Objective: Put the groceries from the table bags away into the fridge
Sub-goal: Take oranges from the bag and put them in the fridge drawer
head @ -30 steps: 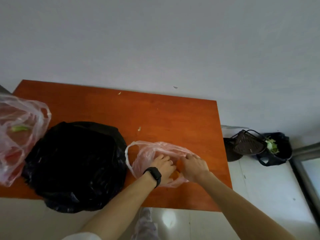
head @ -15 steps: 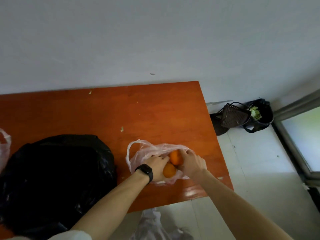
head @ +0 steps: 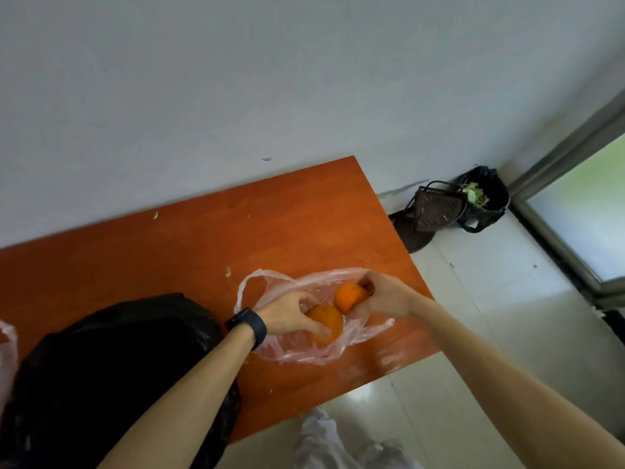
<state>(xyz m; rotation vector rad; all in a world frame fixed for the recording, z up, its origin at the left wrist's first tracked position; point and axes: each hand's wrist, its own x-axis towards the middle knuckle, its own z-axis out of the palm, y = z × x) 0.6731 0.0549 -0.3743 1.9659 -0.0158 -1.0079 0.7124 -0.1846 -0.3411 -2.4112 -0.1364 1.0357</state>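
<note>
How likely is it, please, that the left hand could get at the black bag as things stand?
Probably yes: the black bag lies close beside the left hand with nothing between, though that hand is gripping an orange.

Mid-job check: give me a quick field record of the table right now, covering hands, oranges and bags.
left hand: grips near orange
right hand: grips far orange
oranges: both over the open pink bag, close together; contact unclear
pink bag: translucent, crumpled, lying on table by its right edge
black bag: on table, left of pink bag; contents hidden
floor: dark basket and black bin bag against the wall
fridge: not in view
</note>
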